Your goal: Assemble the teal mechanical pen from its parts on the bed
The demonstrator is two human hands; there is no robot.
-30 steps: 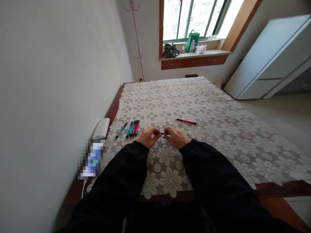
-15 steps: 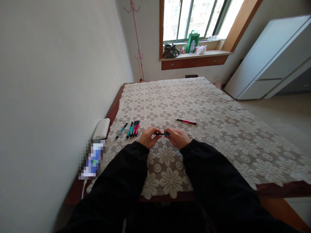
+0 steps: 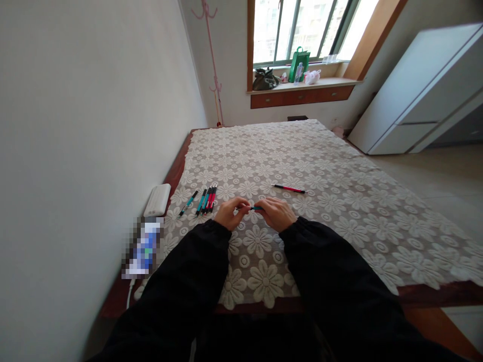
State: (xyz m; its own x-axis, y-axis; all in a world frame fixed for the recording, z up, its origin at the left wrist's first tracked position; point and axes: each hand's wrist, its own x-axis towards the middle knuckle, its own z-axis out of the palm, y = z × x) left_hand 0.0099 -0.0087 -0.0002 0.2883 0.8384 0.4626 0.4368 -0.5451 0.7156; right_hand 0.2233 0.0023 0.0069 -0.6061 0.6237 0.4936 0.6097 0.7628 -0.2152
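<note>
teal pen (image 3: 256, 207) | pinched between both hands' fingers (image 3: 244, 205) | seemingly level

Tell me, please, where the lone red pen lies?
In the head view, the red pen lies alone on the lace cloth, beyond the right hand.

Left hand (image 3: 231, 213): pinches one end of a teal pen (image 3: 256, 207), just above the lace tablecloth (image 3: 339, 201).
Right hand (image 3: 275, 213): grips the pen's other end; the hands nearly touch.
Left of the hands: a cluster of teal and red pens (image 3: 207, 199), 1 teal pen (image 3: 188, 202) apart.
Beyond: a red pen (image 3: 289, 188).
Table edge: a white power bank (image 3: 157, 199).
</note>
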